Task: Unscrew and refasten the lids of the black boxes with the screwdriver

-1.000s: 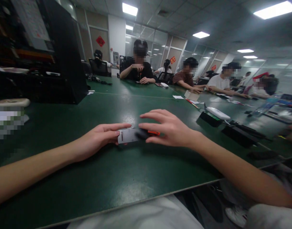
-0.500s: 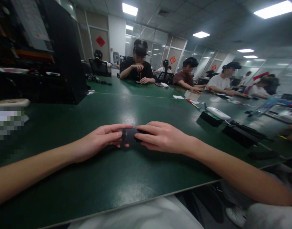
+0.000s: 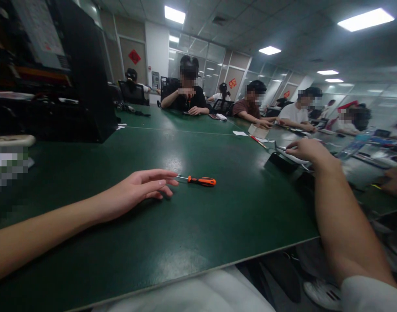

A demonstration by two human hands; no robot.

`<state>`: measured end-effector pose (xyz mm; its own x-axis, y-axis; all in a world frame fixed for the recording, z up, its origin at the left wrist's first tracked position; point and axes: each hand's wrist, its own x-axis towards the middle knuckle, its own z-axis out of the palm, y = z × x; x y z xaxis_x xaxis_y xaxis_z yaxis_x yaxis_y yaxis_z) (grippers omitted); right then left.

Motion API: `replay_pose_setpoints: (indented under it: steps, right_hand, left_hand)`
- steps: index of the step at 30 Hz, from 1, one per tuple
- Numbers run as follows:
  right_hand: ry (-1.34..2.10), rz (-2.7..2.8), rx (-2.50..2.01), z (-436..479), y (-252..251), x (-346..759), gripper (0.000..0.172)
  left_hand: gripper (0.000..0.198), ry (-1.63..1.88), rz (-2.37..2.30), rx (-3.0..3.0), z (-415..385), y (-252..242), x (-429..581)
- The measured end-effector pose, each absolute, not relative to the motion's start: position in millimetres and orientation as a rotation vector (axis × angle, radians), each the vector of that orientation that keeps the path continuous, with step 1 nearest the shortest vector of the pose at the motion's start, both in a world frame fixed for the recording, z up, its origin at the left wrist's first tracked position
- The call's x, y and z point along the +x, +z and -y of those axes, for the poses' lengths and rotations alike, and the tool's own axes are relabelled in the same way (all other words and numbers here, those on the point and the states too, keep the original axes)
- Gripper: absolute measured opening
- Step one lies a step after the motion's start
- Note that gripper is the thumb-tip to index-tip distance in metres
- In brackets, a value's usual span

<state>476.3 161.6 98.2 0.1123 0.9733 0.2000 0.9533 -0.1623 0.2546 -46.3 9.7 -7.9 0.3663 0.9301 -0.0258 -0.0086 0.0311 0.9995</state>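
My left hand (image 3: 149, 185) rests over the green tabletop, fingers loosely stretched and apart, holding nothing. Its fingertips are at the thin metal tip of an orange and black screwdriver (image 3: 203, 181), which lies on the table with the handle to the right. Far to the right, my right hand (image 3: 310, 151) reaches out with bent fingers drawn together. It is above a white device (image 3: 287, 157) beside a black box (image 3: 280, 164). The hand covers part of the device, and what the fingers grip is too small to make out.
A black computer case (image 3: 84, 78) stands at the left, near a white roll-like thing (image 3: 13, 141). Papers (image 3: 240, 133) and a small cardboard box (image 3: 258, 131) lie farther back. A clear bottle (image 3: 356, 145) is at the right. Several people sit around the table.
My right hand has moved away from my left, out to the white device at the right. The dark object between my hands is gone from there; the screwdriver now shows. My left hand stayed put.
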Motion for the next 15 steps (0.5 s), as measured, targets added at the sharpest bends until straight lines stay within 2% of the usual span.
replay_pose_setpoints:
  steps: [6,15]
  right_hand:
    - [0.204,-1.892,2.298,-174,92,491,0.032]
    - [0.110,-1.848,2.264,-178,93,497,0.030]
  left_hand:
    - [0.034,0.935,-0.945,1.301,-9,-8,-45]
    - [0.032,0.912,-0.931,1.311,-10,-8,-47]
